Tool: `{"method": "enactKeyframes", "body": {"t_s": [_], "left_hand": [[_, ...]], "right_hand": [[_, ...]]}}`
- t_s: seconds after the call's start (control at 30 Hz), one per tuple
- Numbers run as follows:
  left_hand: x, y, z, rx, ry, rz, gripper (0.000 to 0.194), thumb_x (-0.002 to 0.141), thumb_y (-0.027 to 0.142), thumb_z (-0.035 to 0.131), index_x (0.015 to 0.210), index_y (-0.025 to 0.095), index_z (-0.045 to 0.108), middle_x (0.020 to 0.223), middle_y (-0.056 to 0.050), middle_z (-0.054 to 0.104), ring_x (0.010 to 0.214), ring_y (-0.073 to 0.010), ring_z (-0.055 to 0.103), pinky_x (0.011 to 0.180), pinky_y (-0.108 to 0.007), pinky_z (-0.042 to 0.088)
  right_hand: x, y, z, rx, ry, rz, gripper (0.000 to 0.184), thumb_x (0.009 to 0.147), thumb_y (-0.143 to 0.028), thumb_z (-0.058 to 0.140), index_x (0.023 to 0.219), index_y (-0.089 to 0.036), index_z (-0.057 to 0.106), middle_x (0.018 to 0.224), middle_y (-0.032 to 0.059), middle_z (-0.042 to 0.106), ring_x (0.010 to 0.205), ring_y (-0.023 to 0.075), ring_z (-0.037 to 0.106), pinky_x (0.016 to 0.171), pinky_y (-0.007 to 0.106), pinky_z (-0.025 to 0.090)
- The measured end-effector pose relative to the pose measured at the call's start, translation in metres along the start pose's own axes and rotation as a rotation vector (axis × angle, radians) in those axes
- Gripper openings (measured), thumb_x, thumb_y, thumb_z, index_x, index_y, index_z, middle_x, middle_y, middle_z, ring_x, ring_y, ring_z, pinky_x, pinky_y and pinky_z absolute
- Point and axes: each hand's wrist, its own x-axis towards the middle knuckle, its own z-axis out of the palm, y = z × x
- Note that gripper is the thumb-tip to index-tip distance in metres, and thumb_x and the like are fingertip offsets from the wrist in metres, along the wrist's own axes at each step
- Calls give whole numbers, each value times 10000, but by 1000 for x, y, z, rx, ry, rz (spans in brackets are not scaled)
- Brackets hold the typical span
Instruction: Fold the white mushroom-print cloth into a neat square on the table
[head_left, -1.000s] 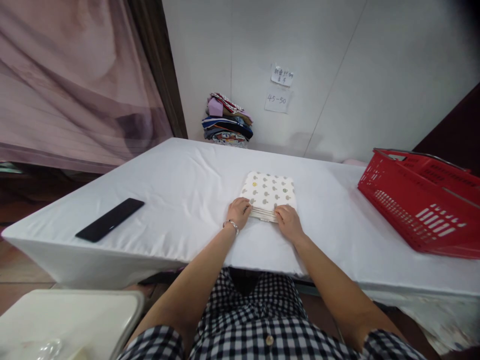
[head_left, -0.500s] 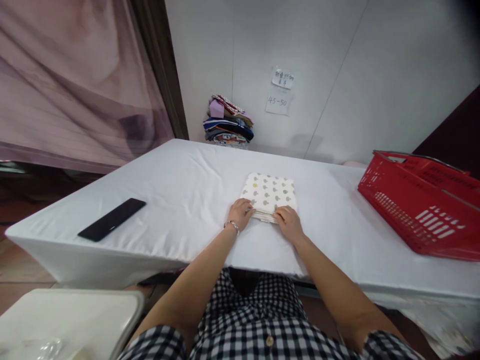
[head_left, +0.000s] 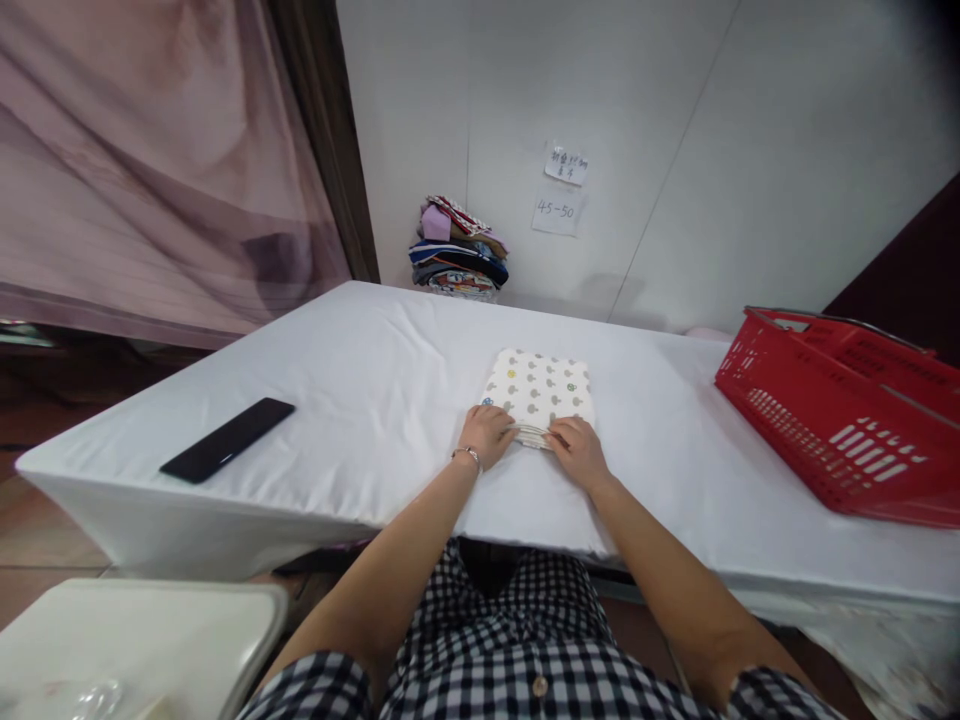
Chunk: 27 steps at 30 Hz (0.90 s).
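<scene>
A folded white cloth (head_left: 538, 382) with a grey print and a few coloured spots lies on the white-covered table (head_left: 352, 400). Its layers show at the near edge. My left hand (head_left: 486, 434) pinches the near left corner, fingers closed on the fabric. At the near right corner my right hand (head_left: 577, 450) grips the same edge between thumb and fingers. Whether it is a garment cannot be made out from this folded shape.
A red plastic basket (head_left: 847, 420) stands at the table's right end. On the left lies a flat black object (head_left: 229, 440). Folded clothes (head_left: 459, 250) are stacked by the wall at the back, beside paper notes (head_left: 557, 210). A white stool (head_left: 142, 640) is at lower left.
My left hand has shifted slightly right along the cloth's near edge, uncovering a blue spot at the left. My right hand stays at its corner. The view has tilted a little.
</scene>
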Motion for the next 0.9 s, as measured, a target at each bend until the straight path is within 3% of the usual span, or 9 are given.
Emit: {"method": "enactKeyframes", "body": {"t_s": [0.17, 0.3, 0.4, 0.53, 0.63, 0.73, 0.8, 0.9], "left_hand": [[1, 0, 0, 53, -17, -13, 179, 831, 327, 498, 766, 236, 639, 876, -29, 632, 893, -192, 528, 862, -377, 371], [2, 0, -1, 73, -20, 2, 194, 831, 335, 503, 742, 229, 639, 857, -30, 620, 888, -190, 512, 829, -364, 368], [3, 1, -1, 78, -31, -14, 197, 825, 341, 513, 736, 224, 644, 847, -31, 613, 890, -188, 508, 822, -359, 362], [1, 1, -2, 54, 1, -59, 157, 804, 285, 532, 716, 217, 645, 818, -21, 611, 857, -168, 511, 816, -336, 364], [2, 1, -3, 14, 35, -123, 142, 778, 217, 533, 672, 211, 627, 752, -2, 606, 801, -144, 521, 797, -307, 375], [14, 5, -5, 9, 52, -206, 154, 768, 212, 532, 639, 200, 615, 717, -3, 607, 775, -143, 538, 774, -295, 395], [26, 10, -5, 20, 81, -227, 172, 795, 241, 505, 685, 198, 629, 774, -19, 627, 814, -152, 551, 786, -297, 406], [43, 15, 0, 57, 80, -180, 218, 840, 301, 456, 902, 210, 644, 1055, -43, 622, 1036, -176, 511, 908, -324, 373]], "right_hand": [[2, -4, -2, 36, 18, 68, 163, 854, -279, 478, 796, -215, 616, 828, 37, 633, 817, 186, 545, 759, 338, 412], [29, -13, -14, 27, -89, 117, 222, 864, -295, 437, 755, -222, 616, 759, 23, 624, 764, 176, 552, 716, 313, 423], [52, -24, -15, -22, -158, 73, 257, 886, -323, 386, 937, -217, 614, 937, 44, 633, 905, 187, 550, 811, 325, 410], [50, -35, 6, -212, -410, 16, 395, 883, -417, 388, 1191, -200, 505, 1258, 93, 510, 1171, 245, 420, 957, 412, 309], [33, -33, 26, -312, -421, 31, 548, 875, -478, 379, 1334, -181, 363, 1427, 108, 312, 1310, 273, 235, 1036, 465, 169], [24, -29, 34, -317, -414, 25, 584, 877, -486, 359, 1371, -181, 306, 1447, 97, 275, 1330, 261, 194, 1051, 464, 134], [24, -28, 33, -311, -415, 27, 598, 871, -483, 372, 1379, -177, 290, 1446, 100, 276, 1331, 259, 193, 1053, 466, 128], [28, -31, 30, -308, -415, 36, 623, 864, -474, 390, 1392, -171, 259, 1440, 112, 286, 1332, 264, 193, 1055, 469, 123]]}}
